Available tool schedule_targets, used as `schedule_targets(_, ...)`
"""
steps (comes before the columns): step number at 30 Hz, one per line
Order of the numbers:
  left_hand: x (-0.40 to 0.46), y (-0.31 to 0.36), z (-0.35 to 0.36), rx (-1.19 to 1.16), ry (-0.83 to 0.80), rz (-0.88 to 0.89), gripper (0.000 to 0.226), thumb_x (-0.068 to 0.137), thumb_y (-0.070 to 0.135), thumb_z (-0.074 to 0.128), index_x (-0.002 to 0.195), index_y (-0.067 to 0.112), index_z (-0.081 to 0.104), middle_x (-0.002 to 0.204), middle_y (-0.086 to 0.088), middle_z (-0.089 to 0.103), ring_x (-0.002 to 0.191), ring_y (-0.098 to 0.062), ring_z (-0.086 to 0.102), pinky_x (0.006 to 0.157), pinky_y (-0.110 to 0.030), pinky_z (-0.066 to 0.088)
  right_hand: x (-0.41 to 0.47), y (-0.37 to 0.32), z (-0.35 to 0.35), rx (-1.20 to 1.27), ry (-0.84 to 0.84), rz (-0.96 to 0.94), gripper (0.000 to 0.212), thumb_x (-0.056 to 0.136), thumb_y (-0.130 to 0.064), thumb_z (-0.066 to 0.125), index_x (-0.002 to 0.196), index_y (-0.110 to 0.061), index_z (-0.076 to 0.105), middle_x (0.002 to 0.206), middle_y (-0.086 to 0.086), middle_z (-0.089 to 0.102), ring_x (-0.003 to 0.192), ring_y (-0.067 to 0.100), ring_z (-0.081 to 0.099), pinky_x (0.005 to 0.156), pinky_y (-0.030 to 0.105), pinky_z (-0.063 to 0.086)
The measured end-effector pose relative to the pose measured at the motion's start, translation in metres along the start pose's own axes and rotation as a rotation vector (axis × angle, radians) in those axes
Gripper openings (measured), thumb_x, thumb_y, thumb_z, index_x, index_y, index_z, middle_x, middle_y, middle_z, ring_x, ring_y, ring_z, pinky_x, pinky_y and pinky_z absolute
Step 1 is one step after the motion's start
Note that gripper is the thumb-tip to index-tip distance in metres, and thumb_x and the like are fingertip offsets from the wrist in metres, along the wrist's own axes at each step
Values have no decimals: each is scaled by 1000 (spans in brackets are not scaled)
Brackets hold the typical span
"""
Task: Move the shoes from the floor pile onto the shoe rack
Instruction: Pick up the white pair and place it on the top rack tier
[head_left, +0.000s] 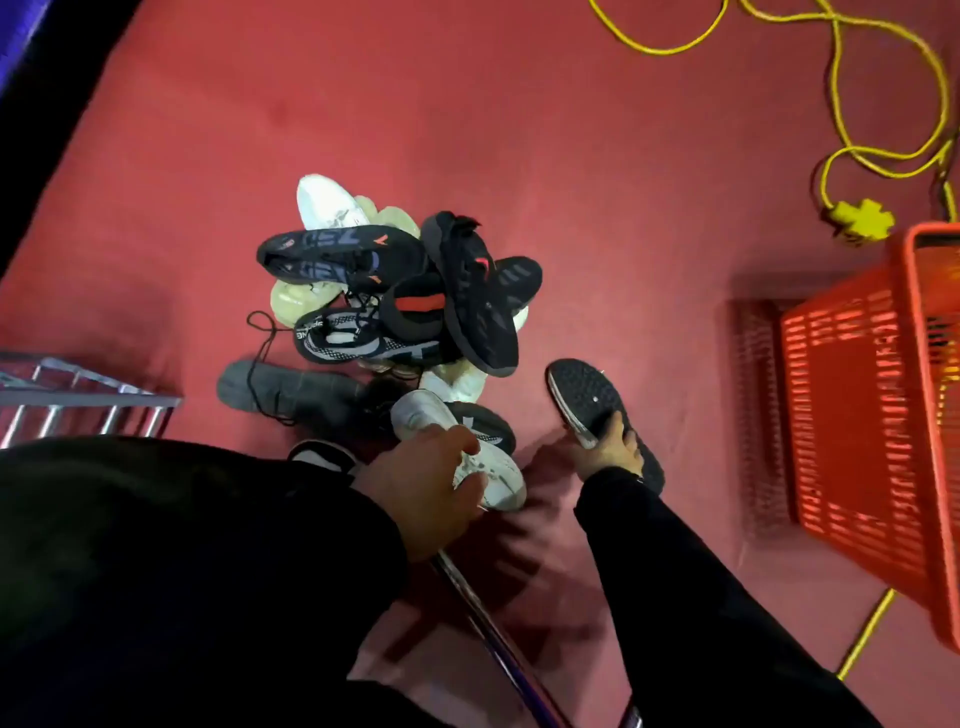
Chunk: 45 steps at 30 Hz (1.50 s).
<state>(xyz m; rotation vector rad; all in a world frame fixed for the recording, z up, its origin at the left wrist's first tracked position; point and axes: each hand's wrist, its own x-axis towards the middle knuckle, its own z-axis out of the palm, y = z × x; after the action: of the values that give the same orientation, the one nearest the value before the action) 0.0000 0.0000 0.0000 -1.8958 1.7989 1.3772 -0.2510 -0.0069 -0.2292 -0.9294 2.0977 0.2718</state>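
A pile of shoes (395, 291) lies on the red carpet in the middle of the view: several black trainers, a grey knit one and a few white ones. My left hand (426, 488) grips a white trainer (498, 478) at the near edge of the pile. My right hand (608, 447) holds a black shoe (587, 400) with its studded sole turned up, just right of the pile. A corner of the metal shoe rack (78, 395) shows at the left edge. A chrome rack tube (498, 639) runs under my arms.
An orange plastic basket (862, 410) stands on the right. A yellow extension cable (857, 156) with its socket block (862, 221) loops across the top right and passes under the basket. A dark wall edge runs along the top left.
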Motion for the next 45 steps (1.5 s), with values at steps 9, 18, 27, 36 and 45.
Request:
schedule_targets(9, 14, -14, 10, 91, -88, -2, 44, 84, 54, 38, 117, 31, 54, 118, 2, 59, 105, -24, 62, 89, -41, 52, 11, 10, -3, -204, 88, 112, 95, 53, -78, 65, 127, -20, 50, 115, 14, 67, 110, 35, 65, 92, 41, 52)
schedule_targets(18, 24, 4, -5, -428, -79, -306, 89, 75, 81, 40, 142, 22, 42, 136, -2, 56, 118, -23, 59, 100, -42, 50, -125, -76, -72, 1523, -721, -20, 44, 84, -27, 37, 97, 1, 69, 97, 20, 70, 83, 30, 70, 80, 37, 58)
schedule_targets(27, 8, -8, -48, -572, 395, -324, 45, 77, 46, 65, 115, 21, 61, 89, 5, 66, 83, -16, 64, 73, -25, 50, -126, -125, -41, 1088, -576, -176, 16, 94, -23, 48, 90, -16, 62, 63, -6, 61, 54, 13, 53, 52, 25, 40)
schedule_targets(36, -15, -59, -62, -638, 505, -407, 42, 78, 45, 55, 107, 16, 59, 93, -5, 68, 95, -30, 65, 78, -35, 50, -116, -118, 84, 3, -218, -395, 67, 90, -25, 64, 149, -18, 34, 148, 17, 42, 125, 40, 55, 97, 46, 48)
schedule_targets(45, -42, -59, -84, -889, 605, -439, 47, 76, 47, 56, 111, 16, 59, 100, -11, 69, 100, -32, 66, 94, -44, 53, -178, -131, 33, -129, -28, -793, 41, 83, -27, 62, 124, -31, 63, 122, -1, 57, 108, 27, 62, 87, 39, 51)
